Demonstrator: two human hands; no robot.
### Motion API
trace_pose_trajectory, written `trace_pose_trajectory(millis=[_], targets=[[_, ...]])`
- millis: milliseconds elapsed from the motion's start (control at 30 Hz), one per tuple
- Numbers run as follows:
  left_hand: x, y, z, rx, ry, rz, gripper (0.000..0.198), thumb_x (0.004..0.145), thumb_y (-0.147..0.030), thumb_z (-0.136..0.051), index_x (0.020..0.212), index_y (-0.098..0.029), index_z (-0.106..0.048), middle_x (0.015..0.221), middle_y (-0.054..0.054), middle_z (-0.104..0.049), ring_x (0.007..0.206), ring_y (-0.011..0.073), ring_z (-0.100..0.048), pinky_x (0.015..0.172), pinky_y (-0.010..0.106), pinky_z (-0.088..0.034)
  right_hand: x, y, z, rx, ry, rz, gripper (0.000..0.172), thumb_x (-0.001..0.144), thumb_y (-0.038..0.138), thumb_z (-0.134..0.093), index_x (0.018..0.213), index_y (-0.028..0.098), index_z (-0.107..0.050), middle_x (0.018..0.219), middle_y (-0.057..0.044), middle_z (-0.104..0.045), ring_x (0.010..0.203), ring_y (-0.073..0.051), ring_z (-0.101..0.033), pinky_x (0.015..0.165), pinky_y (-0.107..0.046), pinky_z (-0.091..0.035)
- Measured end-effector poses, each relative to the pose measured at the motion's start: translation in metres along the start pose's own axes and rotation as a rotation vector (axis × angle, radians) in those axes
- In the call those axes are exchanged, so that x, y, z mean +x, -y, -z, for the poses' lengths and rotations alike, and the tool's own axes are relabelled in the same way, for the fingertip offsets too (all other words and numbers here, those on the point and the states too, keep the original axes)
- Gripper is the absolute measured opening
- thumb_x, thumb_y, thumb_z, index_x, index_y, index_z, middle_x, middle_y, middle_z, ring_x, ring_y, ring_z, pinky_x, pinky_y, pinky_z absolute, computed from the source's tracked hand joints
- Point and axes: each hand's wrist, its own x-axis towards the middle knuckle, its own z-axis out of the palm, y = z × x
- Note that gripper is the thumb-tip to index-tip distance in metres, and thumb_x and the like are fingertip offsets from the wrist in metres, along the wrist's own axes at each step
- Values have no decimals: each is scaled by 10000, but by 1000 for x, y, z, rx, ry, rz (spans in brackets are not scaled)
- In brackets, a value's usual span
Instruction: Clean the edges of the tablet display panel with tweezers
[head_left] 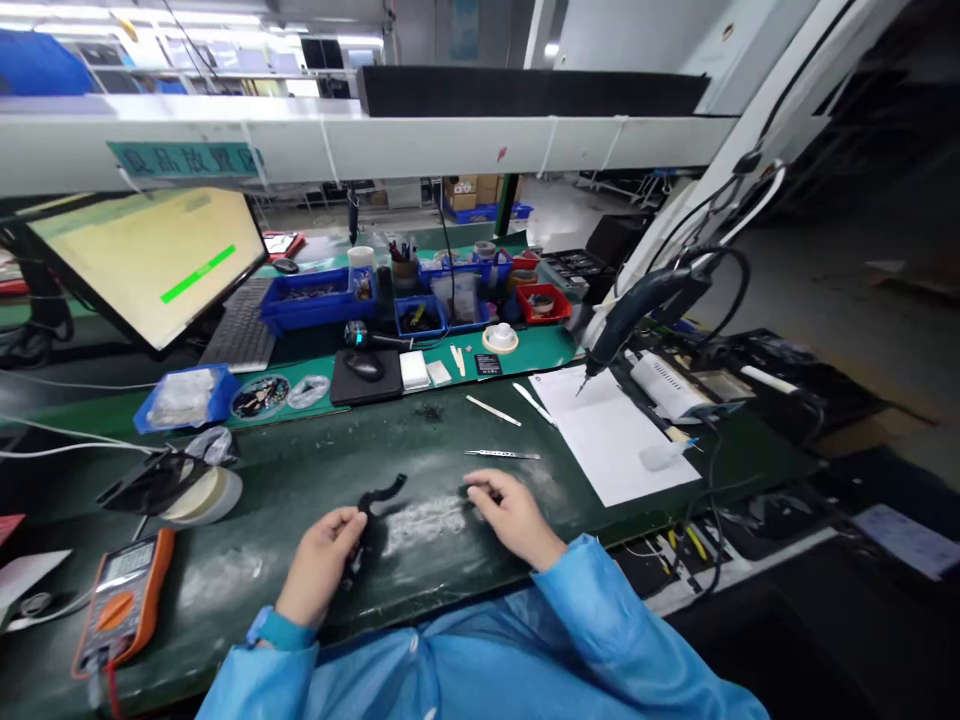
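Observation:
My left hand [322, 555] pinches a black flex cable [384, 494] between thumb and fingers. Its curved tail sticks out to the upper right, and its lower part hangs dark below my fingers. Across a gap to the right, my right hand [514, 515] is held over the bench with thumb and forefinger nearly together. Something small and dark shows at those fingertips, too small to name. Just beyond the right hand lie metal tweezers [502, 455]. Farther back is a pale flat stick [493, 410].
A white sheet [611, 440] lies at right under a hanging electric screwdriver [630, 315]. An orange multimeter [124, 600] and a tape roll [214, 498] are at left. Blue bins [315, 310], a mouse [364, 365] and a monitor [157, 260] stand at the back. A shelf beam [435, 150] crosses above.

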Motion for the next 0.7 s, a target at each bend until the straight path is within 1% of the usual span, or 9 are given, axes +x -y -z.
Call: trace_pose_trajectory(millis=[67, 133, 167, 233, 367, 500, 567, 633, 700], targets=[[11, -4, 6, -149, -78, 44, 570, 610, -637, -777, 863, -152, -615, 596, -58, -509, 544, 77, -428, 534, 200, -337, 9, -13, 14, -107, -147, 72, 266, 932, 336, -572, 1102, 210, -732, 1054, -96, -754, 920, -236, -699, 877, -406, -561], [20, -12, 9, -260, -111, 78, 583, 530, -559, -844, 870, -149, -606, 605, -50, -559, 550, 72, -478, 555, 190, -397, 15, -27, 23, -266, -257, 163, 273, 933, 302, -554, 1124, 218, -729, 1182, -120, -731, 1081, -272, -675, 992, -470, -516], [24, -17, 9, -297, -125, 88, 585, 495, -516, -863, 868, -148, -601, 610, -45, -579, 554, 71, -503, 569, 190, -426, 16, -34, 26, -349, -297, 201, 281, 929, 292, -549, 1130, 217, -730, 1225, -131, -718, 1143, -293, -653, 1031, -505, -487], [32, -26, 8, -341, -155, 88, 580, 451, -454, -871, 858, -143, -599, 610, -39, -598, 554, 71, -531, 579, 192, -459, 16, -48, 27, -483, -352, 251, 298, 923, 293, -533, 1126, 202, -731, 1236, -153, -710, 1176, -327, -633, 1036, -553, -468], [59, -39, 13, -370, -241, 41, 511, 456, -402, -837, 823, -142, -593, 603, -37, -587, 539, 75, -541, 536, 195, -451, 15, -70, 20, -642, -365, 313, 321, 940, 325, -503, 1132, 193, -723, 1242, -157, -698, 1221, -353, -594, 1045, -567, -439], [94, -47, 36, -393, -345, 8, 416, 538, -343, -801, 839, -138, -601, 588, -33, -571, 504, 67, -505, 494, 187, -396, 20, -81, 17, -695, -345, 360, 326, 943, 352, -486, 1117, 200, -715, 1220, -147, -704, 1215, -356, -593, 1056, -571, -420], [106, -51, 44, -405, -367, -3, 400, 556, -330, -795, 847, -133, -605, 575, -37, -553, 490, 63, -484, 480, 182, -359, 22, -82, 16, -710, -339, 375, 324, 941, 352, -483, 1109, 199, -713, 1212, -149, -708, 1209, -359, -598, 1066, -586, -407], [111, -52, 43, -412, -358, -11, 408, 554, -345, -796, 849, -131, -612, 574, -43, -538, 490, 60, -477, 484, 181, -348, 23, -80, 16, -723, -347, 372, 317, 939, 336, -485, 1112, 195, -709, 1216, -151, -709, 1216, -359, -597, 1081, -597, -392], [108, -49, 33, -406, -333, -15, 458, 530, -389, -802, 863, -130, -625, 599, -36, -553, 511, 68, -496, 509, 191, -372, 21, -75, 15, -730, -345, 364, 306, 938, 302, -491, 1132, 197, -703, 1220, -147, -712, 1223, -352, -598, 1098, -595, -378]])
